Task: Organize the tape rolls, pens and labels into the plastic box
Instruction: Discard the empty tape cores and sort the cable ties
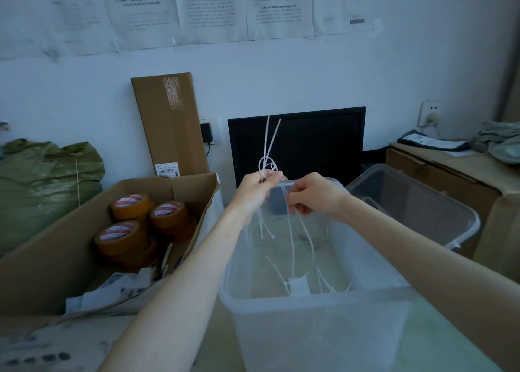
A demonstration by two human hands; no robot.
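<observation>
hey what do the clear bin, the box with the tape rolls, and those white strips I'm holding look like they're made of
Clear bin: translucent, slightly frosted plastic; the strips inside show through its wall.
Tape-roll box: brown matte corrugated cardboard, with folded flaps and a torn edge.
White strips: thin, stiff and springy, probably nylon cable ties; one curls into a loop above your left hand.

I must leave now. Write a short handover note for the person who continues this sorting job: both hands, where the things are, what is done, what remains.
Left hand: grips a tangled bunch of thin white plastic cable ties above the clear plastic box.
Right hand: pinches strands of the same bunch.
In the clear box: a few loose white ties and one small white label.
In the open brown cardboard box on the left: the brown tape rolls, some white paper labels, what looks like a pen.
Done: almost nothing packed.
Left: move the tape rolls, pens and labels into the clear box.
</observation>
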